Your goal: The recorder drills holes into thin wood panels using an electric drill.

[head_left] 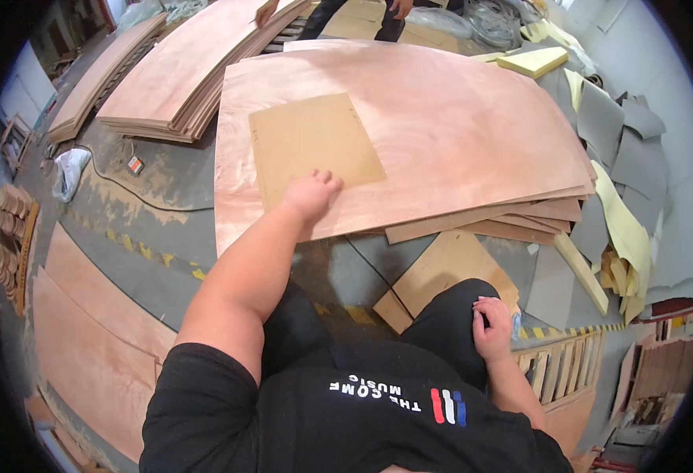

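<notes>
A flat tan sheet (315,138) with straight edges lies on the left part of a large pinkish plywood panel (472,134). My left hand (313,195) is at the sheet's near edge, fingers bent and closed down onto it; the palm side is hidden. Beneath the panel, more plywood sheets (504,221) jut out unevenly toward me. My right hand (493,329) rests by my right knee, away from the panel. Its fingers are loosely curled in, and nothing shows in them.
Plywood stacks (177,71) stand at the far left. A person's hand (266,13) shows beyond them. Yellow foam pieces (622,221) and grey sheets (599,118) lie right. A cable (153,203) crosses the floor, and a wooden board (449,276) lies by my knees.
</notes>
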The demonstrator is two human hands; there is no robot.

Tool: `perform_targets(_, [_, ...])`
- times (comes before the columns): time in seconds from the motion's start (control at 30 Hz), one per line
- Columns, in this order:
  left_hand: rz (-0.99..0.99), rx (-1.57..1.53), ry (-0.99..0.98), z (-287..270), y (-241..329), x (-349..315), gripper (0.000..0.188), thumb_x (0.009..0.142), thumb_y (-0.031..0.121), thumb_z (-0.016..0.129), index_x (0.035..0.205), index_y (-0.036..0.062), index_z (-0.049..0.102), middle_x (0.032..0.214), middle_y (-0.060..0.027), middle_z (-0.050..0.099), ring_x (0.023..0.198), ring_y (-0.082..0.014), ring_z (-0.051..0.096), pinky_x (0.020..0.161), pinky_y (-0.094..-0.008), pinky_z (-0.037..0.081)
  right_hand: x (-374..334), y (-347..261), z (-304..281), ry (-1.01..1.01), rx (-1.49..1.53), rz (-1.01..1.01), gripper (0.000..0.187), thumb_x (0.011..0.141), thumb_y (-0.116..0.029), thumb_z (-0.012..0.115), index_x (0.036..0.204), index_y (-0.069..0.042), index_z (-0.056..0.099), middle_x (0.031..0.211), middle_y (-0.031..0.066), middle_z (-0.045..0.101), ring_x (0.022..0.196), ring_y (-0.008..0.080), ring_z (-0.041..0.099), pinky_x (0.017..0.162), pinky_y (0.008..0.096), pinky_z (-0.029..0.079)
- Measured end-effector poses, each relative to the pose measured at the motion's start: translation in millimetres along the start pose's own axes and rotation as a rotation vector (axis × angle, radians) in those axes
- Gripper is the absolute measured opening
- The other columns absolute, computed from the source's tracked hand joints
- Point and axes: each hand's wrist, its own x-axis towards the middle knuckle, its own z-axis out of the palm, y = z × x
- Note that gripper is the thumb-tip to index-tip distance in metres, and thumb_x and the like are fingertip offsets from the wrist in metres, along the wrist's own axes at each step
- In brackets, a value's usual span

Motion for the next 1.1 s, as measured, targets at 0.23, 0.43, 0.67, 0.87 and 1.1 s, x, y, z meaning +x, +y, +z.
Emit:
perform_targets(0.23, [-0.796,-0.180,0.316,23.7,-67.9,24.6,0.029,0.100,0.017,0.051,0.108,0.0053,0.076,0.114,-0.0233,0.073,0.109,-0.0388,0.071,0.092,-0.0499,0.058,-11.1,6.7,-18.4,0.038,-0.057,-0.007,0.015,0.080,0.003,0.071,0.094,-0.003,0.070,0.101,0.0155,0.073,0.101,0.0361,0.070,0.092,0.0449,0.054])
perform_targets(0.43, [-0.382,-0.098,0.571,49.7,-82.7,45.4,0.039,0.094,0.016,0.054,0.127,0.0013,0.067,0.118,-0.0247,0.071,0.111,-0.0422,0.068,0.096,-0.0503,0.054,-45.0,31.1,-45.8,-0.155,-0.072,0.414,0.065,0.092,-0.034,0.071,0.149,-0.013,0.049,0.154,0.0257,0.045,0.144,0.0437,0.041,0.120,0.0509,0.033])
perform_targets(0.67, [-0.306,0.041,0.382,46.7,-69.1,41.1,0.045,0.101,0.025,0.054,0.137,-0.0003,0.060,0.128,-0.0252,0.067,0.119,-0.0408,0.063,0.101,-0.0474,0.051,-169.1,64.0,-58.7,-0.123,0.753,0.776,0.077,0.102,-0.041,0.062,0.164,-0.019,0.022,0.166,0.0215,0.028,0.152,0.0358,0.030,0.124,0.0427,0.026])
perform_targets(0.87, [-0.337,-0.193,0.096,28.4,-58.2,17.4,0.042,0.103,0.026,0.058,0.135,-0.0008,0.061,0.112,-0.0168,0.074,0.096,-0.0287,0.071,0.084,-0.0393,0.056,-369.3,160.8,20.4,-0.455,0.337,1.804,0.046,0.098,-0.049,0.062,0.105,-0.004,0.074,0.089,0.0161,0.070,0.083,0.0269,0.068,0.074,0.0471,0.054])
perform_targets(1.1, [-0.684,-0.776,-0.157,14.1,-66.1,-95.0,0.034,0.104,0.020,0.058,0.138,0.0125,0.061,0.117,0.0005,0.069,0.089,-0.0105,0.063,0.069,-0.0271,0.048,-443.5,243.7,11.4,0.566,0.693,2.213,0.066,0.098,-0.053,0.062,0.146,-0.010,0.050,0.139,0.0197,0.055,0.112,0.0420,0.058,0.092,0.0580,0.051])
